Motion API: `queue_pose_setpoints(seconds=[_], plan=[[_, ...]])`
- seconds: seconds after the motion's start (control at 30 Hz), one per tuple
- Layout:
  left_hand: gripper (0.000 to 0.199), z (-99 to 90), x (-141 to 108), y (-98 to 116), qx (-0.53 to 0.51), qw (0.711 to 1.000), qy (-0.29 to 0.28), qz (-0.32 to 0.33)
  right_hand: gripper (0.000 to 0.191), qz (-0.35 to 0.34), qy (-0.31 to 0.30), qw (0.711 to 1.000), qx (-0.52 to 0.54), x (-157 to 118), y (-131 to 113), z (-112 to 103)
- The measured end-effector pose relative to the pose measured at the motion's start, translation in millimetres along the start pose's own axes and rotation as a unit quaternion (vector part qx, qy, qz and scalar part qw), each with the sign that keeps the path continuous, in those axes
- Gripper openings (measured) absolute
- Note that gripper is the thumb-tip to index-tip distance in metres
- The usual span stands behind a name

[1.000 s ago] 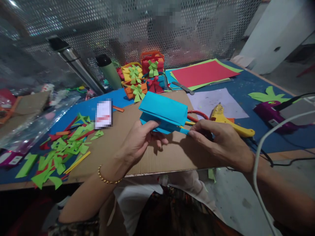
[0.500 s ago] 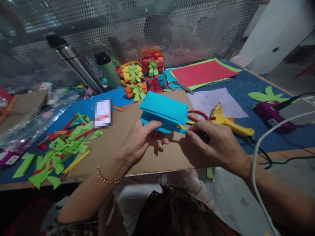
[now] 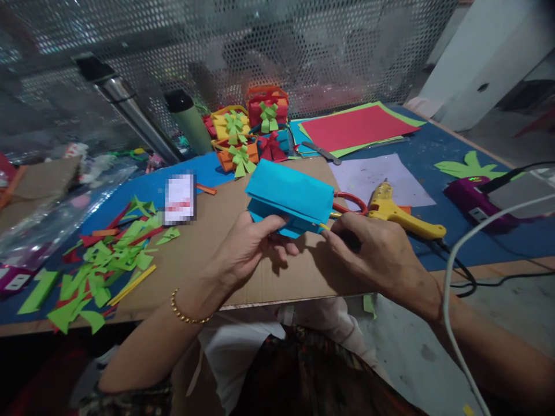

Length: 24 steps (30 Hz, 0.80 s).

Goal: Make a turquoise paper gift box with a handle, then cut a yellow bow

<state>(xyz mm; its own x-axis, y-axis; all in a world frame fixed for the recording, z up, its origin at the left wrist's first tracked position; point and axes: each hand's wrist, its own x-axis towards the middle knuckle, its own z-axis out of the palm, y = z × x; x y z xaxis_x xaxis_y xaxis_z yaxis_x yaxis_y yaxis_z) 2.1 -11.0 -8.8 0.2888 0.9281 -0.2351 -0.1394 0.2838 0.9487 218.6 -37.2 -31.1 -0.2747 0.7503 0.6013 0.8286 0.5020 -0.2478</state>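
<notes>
A folded blue paper bag (image 3: 290,188) is held over the cardboard sheet, tilted, with its broad flap facing up. My left hand (image 3: 255,240) is closed on its lower left side, thumb on top and the other fingers partly hidden beneath. At the bag's right end, my right hand (image 3: 362,240) pinches the tip of a narrow yellow strip (image 3: 324,226) that sticks out at the lower corner. How far the strip runs inside the bag is hidden. Just behind my right fingers lie red-handled scissors (image 3: 353,199), partly covered by the bag and hand.
A yellow glue gun (image 3: 401,216) lies right of my right hand, its cable trailing down. Green and red paper scraps (image 3: 104,254) are heaped at left. Small paper bags with bows (image 3: 240,159), coloured sheets (image 3: 359,127) and a box cutter (image 3: 321,152) sit behind. A white cable (image 3: 451,260) crosses my right forearm.
My right fingertips have shifted slightly left, closer to the bag's corner. The blue tab that stuck out there shows less, and the yellow strip shows more. The bag has turned slightly.
</notes>
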Motion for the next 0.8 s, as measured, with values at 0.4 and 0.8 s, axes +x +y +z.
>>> queue_pose_setpoints(seconds=[0.4, 0.8], plan=[[0.023, 0.2, 0.0, -2.9, 0.004, 1.0, -0.008, -0.018, 0.027, -0.03, -0.046, 0.998, -0.001, 3.7, 2.7, -5.3], [0.017, 7.3, -1.1, 2.2, 0.03, 0.997, 0.02, -0.072, 0.023, -0.037, -0.071, 0.997, 0.015, 1.1, 0.9, -6.2]])
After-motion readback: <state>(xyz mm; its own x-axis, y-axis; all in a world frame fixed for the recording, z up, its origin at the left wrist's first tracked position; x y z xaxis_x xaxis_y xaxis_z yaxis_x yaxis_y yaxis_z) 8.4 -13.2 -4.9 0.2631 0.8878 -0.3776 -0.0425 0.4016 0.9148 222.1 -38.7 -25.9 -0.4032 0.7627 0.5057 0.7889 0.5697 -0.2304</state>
